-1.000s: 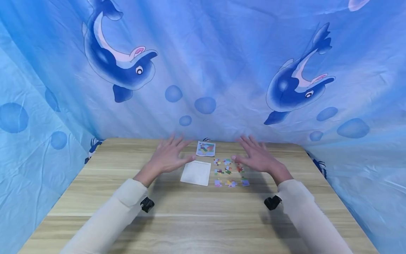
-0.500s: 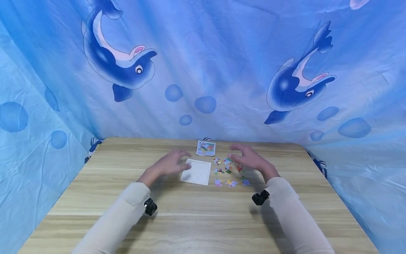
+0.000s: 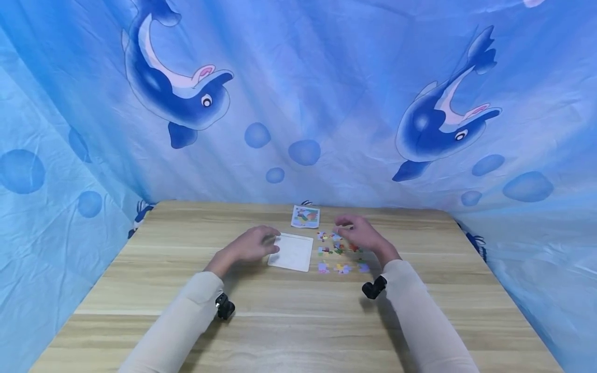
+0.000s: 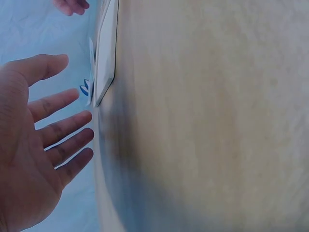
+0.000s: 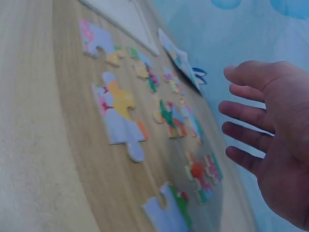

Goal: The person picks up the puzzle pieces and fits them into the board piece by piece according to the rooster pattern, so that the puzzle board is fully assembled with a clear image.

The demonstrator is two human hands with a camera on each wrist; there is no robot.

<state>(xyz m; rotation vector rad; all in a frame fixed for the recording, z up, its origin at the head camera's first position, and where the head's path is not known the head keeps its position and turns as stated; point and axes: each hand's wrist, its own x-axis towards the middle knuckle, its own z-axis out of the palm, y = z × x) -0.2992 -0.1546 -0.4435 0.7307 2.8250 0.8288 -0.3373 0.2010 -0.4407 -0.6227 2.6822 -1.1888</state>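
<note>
My left hand [image 3: 252, 243] hovers at the left edge of a white square puzzle tray [image 3: 293, 253], its fingers loosely bent and nothing held. In the left wrist view, a gap shows between the fingers and the tray [image 4: 107, 58]. Over the far right of several loose jigsaw pieces [image 3: 342, 269] hangs my right hand [image 3: 363, 234], also relaxed and holding nothing. The right wrist view shows the jigsaw pieces [image 5: 118, 113] lying face up and apart in rough rows, with the hand above them. Part of the group is hidden behind the right hand in the head view.
A small picture card [image 3: 306, 216] lies behind the tray near the table's back edge. The wooden table [image 3: 298, 321] meets a blue dolphin-printed curtain [image 3: 298, 103] at the back and sides. Black wrist cameras [image 3: 225, 306] are strapped to both sleeves.
Both hands have come down and inward from a raised, spread-finger pose, and their fingers have relaxed. The tray, card and pieces have stayed in place on the table.
</note>
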